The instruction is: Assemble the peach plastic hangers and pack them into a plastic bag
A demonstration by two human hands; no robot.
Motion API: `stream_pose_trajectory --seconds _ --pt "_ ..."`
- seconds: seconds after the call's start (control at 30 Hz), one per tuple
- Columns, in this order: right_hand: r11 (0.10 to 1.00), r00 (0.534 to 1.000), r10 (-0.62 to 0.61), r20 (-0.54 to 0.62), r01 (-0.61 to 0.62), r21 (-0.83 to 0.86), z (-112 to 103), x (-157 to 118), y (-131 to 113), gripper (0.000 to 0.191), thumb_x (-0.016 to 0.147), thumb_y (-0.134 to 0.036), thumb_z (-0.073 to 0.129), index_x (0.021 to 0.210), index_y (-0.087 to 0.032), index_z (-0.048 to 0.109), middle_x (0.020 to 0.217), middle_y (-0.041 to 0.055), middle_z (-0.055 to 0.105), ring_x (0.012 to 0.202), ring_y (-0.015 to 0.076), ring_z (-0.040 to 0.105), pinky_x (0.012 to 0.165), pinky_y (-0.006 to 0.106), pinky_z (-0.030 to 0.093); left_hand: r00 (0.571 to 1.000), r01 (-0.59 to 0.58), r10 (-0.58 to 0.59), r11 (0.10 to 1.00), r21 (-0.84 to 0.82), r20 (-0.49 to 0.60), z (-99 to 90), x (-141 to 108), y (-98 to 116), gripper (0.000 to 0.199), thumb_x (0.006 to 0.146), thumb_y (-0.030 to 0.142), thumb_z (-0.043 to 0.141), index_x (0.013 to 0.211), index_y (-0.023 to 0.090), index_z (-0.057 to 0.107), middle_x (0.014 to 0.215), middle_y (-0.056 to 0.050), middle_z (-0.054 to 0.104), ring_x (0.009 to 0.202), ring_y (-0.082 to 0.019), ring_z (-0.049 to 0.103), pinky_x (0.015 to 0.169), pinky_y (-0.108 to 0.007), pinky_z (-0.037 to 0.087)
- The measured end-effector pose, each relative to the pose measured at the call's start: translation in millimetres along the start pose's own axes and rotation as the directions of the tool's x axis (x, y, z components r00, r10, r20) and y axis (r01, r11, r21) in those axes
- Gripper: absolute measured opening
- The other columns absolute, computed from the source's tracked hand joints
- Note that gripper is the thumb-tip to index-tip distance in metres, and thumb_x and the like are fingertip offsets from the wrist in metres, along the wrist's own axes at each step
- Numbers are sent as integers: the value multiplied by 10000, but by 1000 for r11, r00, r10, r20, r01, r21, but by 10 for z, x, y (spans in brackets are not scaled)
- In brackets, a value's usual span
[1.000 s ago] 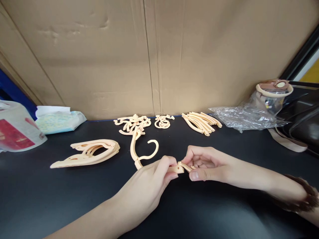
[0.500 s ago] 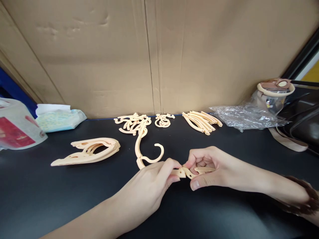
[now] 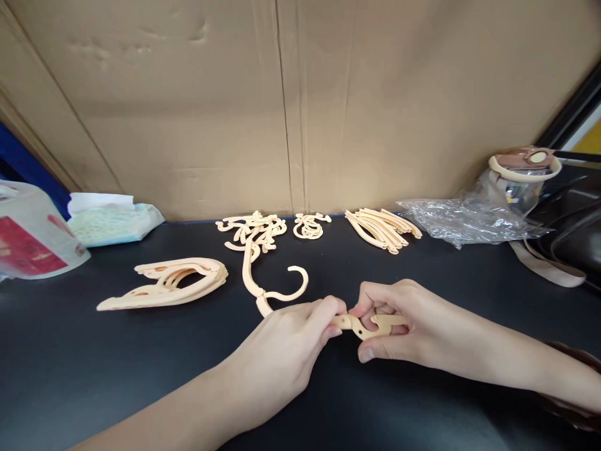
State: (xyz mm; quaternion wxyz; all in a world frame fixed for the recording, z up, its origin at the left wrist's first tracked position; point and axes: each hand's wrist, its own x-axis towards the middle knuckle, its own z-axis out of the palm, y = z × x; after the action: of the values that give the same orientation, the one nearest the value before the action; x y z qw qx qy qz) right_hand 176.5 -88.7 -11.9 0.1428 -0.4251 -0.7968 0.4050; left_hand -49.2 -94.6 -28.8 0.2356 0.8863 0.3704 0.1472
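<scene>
My left hand is closed around a beige folding clothes hanger. The hanger's curved hook and one arm stick out above that hand; the middle is hidden under the palm. On the right, its other arm comes out between thumb and forefinger. There it meets a short notched end piece with a small hole. My right hand pinches this end piece between thumb and fingers. The two pieces overlap at the joint; whether they are locked together I cannot tell.
Folded hangers lie stacked at left. Along the back sit loose notched pieces, small hooks and long curved strips. A tissue pack and a white tub stand left; plastic wrap and a clear bottle are right.
The end piece in my right hand has turned and now lines up more with the hanger arm. The hanger's far arm has swung slightly left.
</scene>
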Motion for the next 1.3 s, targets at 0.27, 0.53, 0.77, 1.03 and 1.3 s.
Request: stream_pose_trajectory --seconds 0.27,0.53,0.77,1.03,1.3 --pt "982 995 -92 -27 86 -171 -27 0 -79 232 845 -396 667 889 -241 501 679 -89 515 615 82 433 530 193 319 1000 20 -20 1000 -16 -9 6 23 -26 166 1009 241 287 1042 263 449 872 43 604 690 -129 586 583 -220 400" --pt "947 992 -128 12 126 -296 -58 -8 -68 186 842 -297 679 894 -240 510 714 -93 578 611 83 498 547 208 342 999 29 -28 999 -23 28 -5 52 5 154 1007 256 297 1008 265 450 899 46 652 754 -151 625 617 -245 413" --pt "835 975 -214 51 210 -508 -185 -83 -67 77 880 -228 612 930 -276 576 928 -39 623 903 165 550 790 295 396 1000 -16 15 999 36 3 -13 17 5 54 967 222 455 994 252 491 965 31 626 833 -155 598 693 -259 431" --pt "774 948 -319 -19 249 -583 -302 -18 227 276 820 -13 461 753 -231 617 1290 17 499 1185 213 471 927 353 374 989 -150 148 978 147 28 -89 -45 -57 262 937 119 423 1106 267 556 1048 -3 591 967 -174 546 841 -301 440" --pt "902 979 -202 41 202 -382 -316 47 82 274 854 -20 401 874 -212 595 882 -14 623 782 122 572 708 245 418 993 -28 49 982 188 -110 -208 -57 -223 401 893 279 584 1275 309 466 1311 -34 515 1156 -228 515 959 -367 442"
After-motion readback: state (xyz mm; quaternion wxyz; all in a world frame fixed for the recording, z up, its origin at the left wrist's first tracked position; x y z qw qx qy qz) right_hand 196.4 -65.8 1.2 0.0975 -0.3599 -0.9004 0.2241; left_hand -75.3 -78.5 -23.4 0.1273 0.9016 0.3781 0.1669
